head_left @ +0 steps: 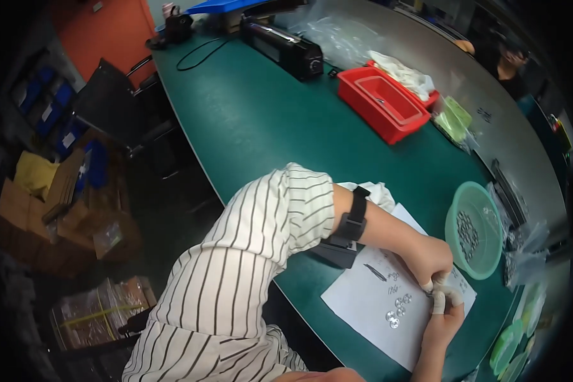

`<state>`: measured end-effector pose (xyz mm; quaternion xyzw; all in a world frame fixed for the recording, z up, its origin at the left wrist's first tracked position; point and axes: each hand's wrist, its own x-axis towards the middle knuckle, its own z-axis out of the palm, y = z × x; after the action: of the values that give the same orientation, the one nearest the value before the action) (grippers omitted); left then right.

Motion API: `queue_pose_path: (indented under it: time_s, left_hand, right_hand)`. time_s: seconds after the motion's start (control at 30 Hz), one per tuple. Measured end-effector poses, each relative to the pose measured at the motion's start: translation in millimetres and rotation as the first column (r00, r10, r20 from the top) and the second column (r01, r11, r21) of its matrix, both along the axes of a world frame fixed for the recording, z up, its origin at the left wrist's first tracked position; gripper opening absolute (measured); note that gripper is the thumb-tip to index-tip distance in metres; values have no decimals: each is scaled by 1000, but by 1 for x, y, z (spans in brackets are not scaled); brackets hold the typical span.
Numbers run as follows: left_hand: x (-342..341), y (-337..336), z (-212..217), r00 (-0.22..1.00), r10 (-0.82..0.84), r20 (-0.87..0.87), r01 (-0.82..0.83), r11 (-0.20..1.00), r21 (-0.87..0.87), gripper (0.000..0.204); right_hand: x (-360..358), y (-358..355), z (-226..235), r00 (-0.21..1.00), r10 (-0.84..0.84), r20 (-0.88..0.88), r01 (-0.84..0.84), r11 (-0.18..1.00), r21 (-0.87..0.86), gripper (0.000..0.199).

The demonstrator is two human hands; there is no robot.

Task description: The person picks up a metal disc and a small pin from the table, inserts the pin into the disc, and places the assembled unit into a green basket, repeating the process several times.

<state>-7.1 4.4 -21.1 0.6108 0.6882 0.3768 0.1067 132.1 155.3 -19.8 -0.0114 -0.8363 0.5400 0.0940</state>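
Observation:
My left hand (pixel 430 262) and my right hand (pixel 444 313) meet over a white paper sheet (pixel 363 299) on the green table. White finger covers wrap several fingertips of both. The fingers of each are pinched together at one spot; a small dark glint shows between them, too small and hidden to name. Beside them on the paper lie several shiny round metal pieces with holes (pixel 398 308), partly in a row. A dark slim tool or pen (pixel 375 272) lies nearer my left forearm. Handwriting marks the sheet.
A light green plastic basin (pixel 453 219) holding many small metal parts stands just beyond my hands. Farther off are a red bin (pixel 395 130) with white cloth, a black box-shaped device (pixel 280 49) and clear plastic bags (pixel 337 38). A dark box (pixel 334 253) sits under my left forearm.

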Motion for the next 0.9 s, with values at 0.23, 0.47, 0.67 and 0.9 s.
queue_pose_path:
  time_s: [0.23, 0.47, 0.67, 0.9]
  left_hand:
    - [-4, 3, -3, 997, 23, -69, -19, 998, 62, 19]
    - [-6, -14, 8, 993, 39, 115, -25, 992, -122, 13]
    - [1, -14, 16, 994, 31, 101, -20, 994, -104, 13]
    - [6, -16, 18, 990, 38, 134, -25, 995, -98, 11]
  right_hand:
    - [-4, -2, 6, 986, 69, -149, -18, 948, 319, 5]
    - [-14, -14, 10, 953, 156, -258, -31, 902, 431, 7]
    - [-6, -1, 5, 989, -31, -143, 37, 999, 38, 5]
    - [-7, 5, 3, 1000, -12, 21, 13, 999, -30, 9]
